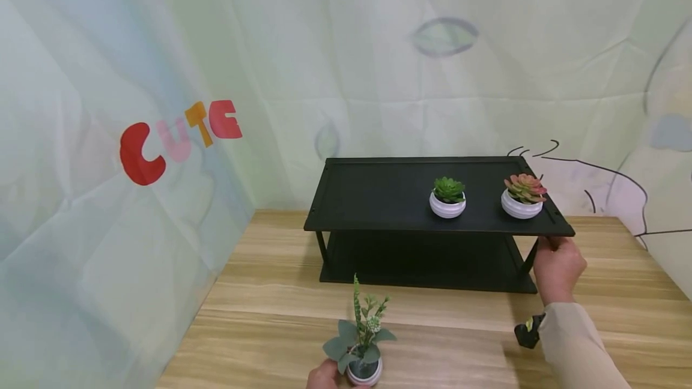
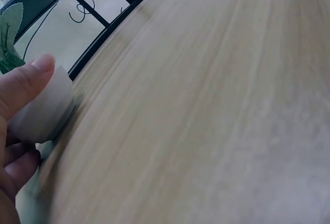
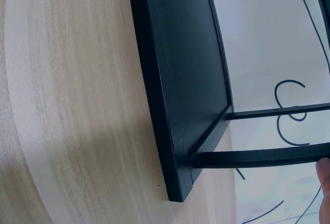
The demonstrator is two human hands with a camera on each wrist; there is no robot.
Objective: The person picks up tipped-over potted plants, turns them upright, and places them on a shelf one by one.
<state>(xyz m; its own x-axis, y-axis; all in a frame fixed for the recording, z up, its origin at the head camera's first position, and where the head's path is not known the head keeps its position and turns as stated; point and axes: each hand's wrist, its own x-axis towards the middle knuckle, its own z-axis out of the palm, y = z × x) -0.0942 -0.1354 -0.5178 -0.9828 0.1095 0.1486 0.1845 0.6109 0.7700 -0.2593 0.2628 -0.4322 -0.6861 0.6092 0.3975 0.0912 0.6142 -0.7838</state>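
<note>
My left hand (image 1: 323,375) grips the white pot (image 2: 49,105) of a leafy artificial plant (image 1: 363,332), thumb on one side and fingers low on the other. The pot is near the front of the wooden table. My right hand (image 1: 559,266) holds the two-tier black shelf rack (image 1: 378,194) at its front right corner, just under the top board. A fingertip (image 3: 324,171) of it lies against the front post (image 3: 258,158); the other fingers are mostly hidden. On the top board stand a green succulent (image 1: 448,197) and a pinkish succulent (image 1: 522,197), both in white pots.
The rack's lower board (image 1: 421,257) rests on the wooden table (image 1: 270,293). Behind and to the left hangs a pale printed cloth (image 1: 346,65) with coloured letters. A small black device (image 1: 528,332) sits at my right wrist beside the sleeve.
</note>
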